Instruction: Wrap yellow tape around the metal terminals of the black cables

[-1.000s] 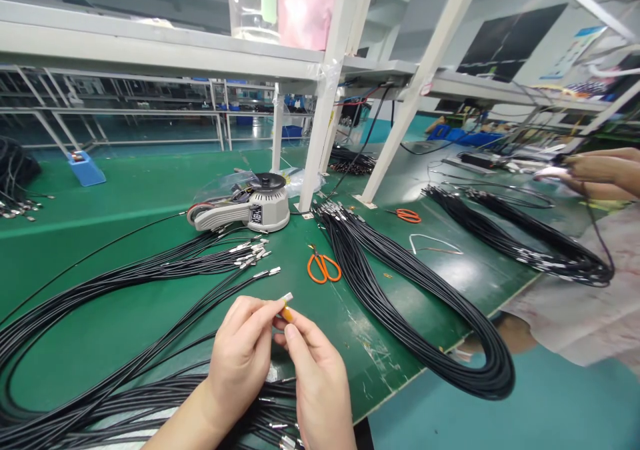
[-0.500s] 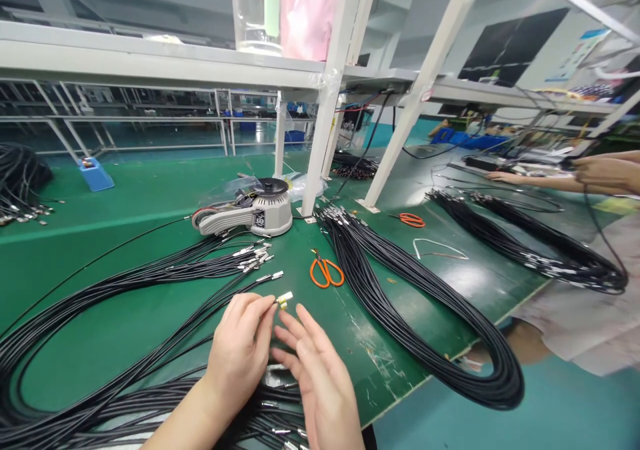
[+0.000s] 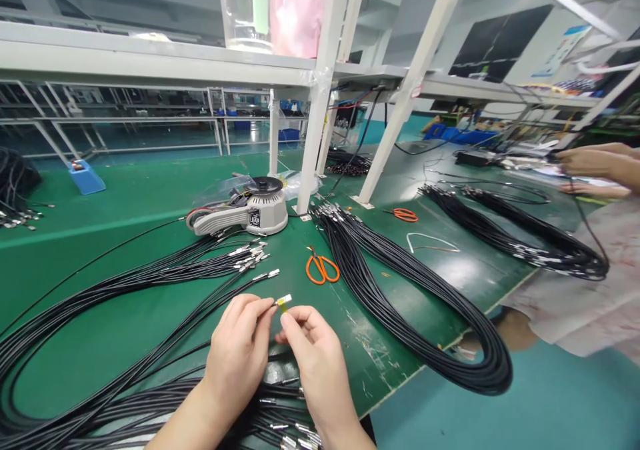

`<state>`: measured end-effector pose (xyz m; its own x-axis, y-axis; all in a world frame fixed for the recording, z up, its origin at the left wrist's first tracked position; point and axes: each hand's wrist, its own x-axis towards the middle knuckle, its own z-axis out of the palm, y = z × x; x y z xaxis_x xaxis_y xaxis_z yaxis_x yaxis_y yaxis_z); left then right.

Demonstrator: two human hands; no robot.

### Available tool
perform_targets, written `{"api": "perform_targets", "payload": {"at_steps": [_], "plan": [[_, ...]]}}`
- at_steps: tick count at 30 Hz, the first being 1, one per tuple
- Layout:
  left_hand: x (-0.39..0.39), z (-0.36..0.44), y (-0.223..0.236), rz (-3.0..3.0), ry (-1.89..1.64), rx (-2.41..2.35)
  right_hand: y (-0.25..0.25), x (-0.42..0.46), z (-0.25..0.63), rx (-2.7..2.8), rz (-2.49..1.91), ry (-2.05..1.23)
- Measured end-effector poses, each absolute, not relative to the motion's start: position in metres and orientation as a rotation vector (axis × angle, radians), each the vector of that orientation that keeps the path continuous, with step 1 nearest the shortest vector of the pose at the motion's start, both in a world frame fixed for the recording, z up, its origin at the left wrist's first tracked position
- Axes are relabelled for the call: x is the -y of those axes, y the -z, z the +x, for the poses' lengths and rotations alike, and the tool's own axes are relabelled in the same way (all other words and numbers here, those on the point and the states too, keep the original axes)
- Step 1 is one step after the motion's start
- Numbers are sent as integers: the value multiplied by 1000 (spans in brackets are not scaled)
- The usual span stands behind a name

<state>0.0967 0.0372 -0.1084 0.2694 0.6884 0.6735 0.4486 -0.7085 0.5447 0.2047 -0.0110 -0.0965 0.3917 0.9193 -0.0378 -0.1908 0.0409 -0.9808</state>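
Note:
My left hand [image 3: 239,343] pinches a black cable just behind its silver connector [image 3: 285,299], which points up and to the right. A small piece of yellow see-through tape [image 3: 283,307] is stuck at the connector and hangs down from it. The tape's lower end is between the thumb and forefinger of my right hand [image 3: 316,350]. Below my hands lie more black cables [image 3: 165,400] with silver ends, partly hidden by my wrists. Past my fingertips, orange-handled scissors [image 3: 323,269] rest on the green table [image 3: 280,263].
A grey tape dispenser [image 3: 265,213] stands behind a left-hand cable bundle [image 3: 125,280]. A looped cable bundle [image 3: 425,310] overhangs the table edge at right. White posts [image 3: 320,123] carry a shelf. A co-worker's hands [image 3: 595,163] hold a cable at far right.
My right hand opened away from the tape, with its fingers spread, then closed on the tape's hanging end. My left hand kept its pinch on the cable.

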Motion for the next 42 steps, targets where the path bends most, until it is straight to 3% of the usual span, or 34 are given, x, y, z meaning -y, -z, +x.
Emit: {"api": "perform_targets", "payload": {"at_steps": [16, 42], "plan": [[-32, 98, 87, 1687, -907, -1246, 92, 9, 206, 759, -1273, -947], [-33, 103, 77, 946, -751, -811, 95, 11, 209, 773, -1185, -924]]}}
